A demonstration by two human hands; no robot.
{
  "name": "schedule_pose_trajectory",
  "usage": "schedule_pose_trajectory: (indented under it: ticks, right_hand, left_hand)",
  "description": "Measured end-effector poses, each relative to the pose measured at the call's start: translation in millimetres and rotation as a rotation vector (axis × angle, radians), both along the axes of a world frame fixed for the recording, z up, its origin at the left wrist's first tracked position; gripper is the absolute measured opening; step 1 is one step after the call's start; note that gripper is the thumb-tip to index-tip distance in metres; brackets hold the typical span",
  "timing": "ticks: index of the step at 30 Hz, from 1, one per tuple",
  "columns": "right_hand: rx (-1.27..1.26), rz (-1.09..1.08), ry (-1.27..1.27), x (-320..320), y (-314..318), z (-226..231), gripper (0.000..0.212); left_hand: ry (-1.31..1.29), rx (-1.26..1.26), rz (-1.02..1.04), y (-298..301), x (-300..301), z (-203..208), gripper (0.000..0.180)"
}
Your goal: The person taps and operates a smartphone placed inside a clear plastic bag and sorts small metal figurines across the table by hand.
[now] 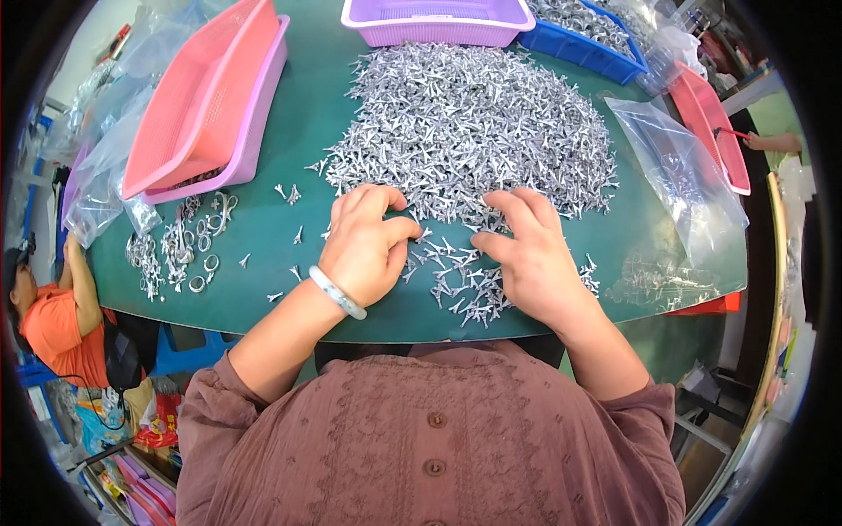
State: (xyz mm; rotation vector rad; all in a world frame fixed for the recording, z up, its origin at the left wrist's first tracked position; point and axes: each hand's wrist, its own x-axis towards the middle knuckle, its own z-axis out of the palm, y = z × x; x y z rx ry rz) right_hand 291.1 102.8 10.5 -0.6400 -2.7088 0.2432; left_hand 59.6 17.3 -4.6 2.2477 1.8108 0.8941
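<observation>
A wide heap of small silver tower-shaped charms (474,123) covers the middle of the green tabletop. At its near left edge rests my left hand (368,241), a pale bangle on the wrist. Its fingers are bent, with thumb and forefinger apart and nothing visible between them. Across from it, my right hand (531,250) touches the near edge of the heap, thumb and forefinger also spread. A smaller group of loose charms (474,289) lies between my hands and partly under the right one. The tips of some fingers are hidden among the charms.
Stacked pink and purple baskets (206,96) stand at the left, near metal rings and charms (180,245). A purple basket (438,33) and a blue tray (605,57) of metal pieces border the heap's far side. A plastic bag (680,167) lies right. Another person (61,316) is at the left.
</observation>
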Motion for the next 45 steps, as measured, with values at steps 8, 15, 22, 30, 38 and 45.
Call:
schedule_pose_trajectory:
  ticks: [8,15,22,30,38,45]
  right_hand:
    - [0.048,0.003,-0.041,3.4,0.9,3.0,0.037]
    - [0.081,-0.052,-0.026,7.0,3.2,-1.8,0.033]
    - [0.095,-0.097,-0.011,23.3,7.1,-3.6,0.032]
    - [0.067,-0.160,0.005,35.1,6.1,-1.8,0.035]
    - [0.005,-0.169,0.080,50.4,12.0,-1.7,0.032]
    - [-0.029,-0.169,0.093,57.5,14.6,-4.6,0.037]
  left_hand:
    - [0.097,-0.006,0.042,3.1,10.1,4.3,0.035]
    - [0.121,0.010,0.021,10.2,19.4,8.1,0.042]
    - [0.126,0.001,-0.012,8.1,26.5,10.5,0.036]
    - [0.137,0.060,-0.021,13.9,41.8,10.8,0.048]
    - [0.197,-0.035,-0.166,22.8,64.1,8.0,0.049]
    - [0.169,-0.013,-0.162,26.7,69.4,7.8,0.046]
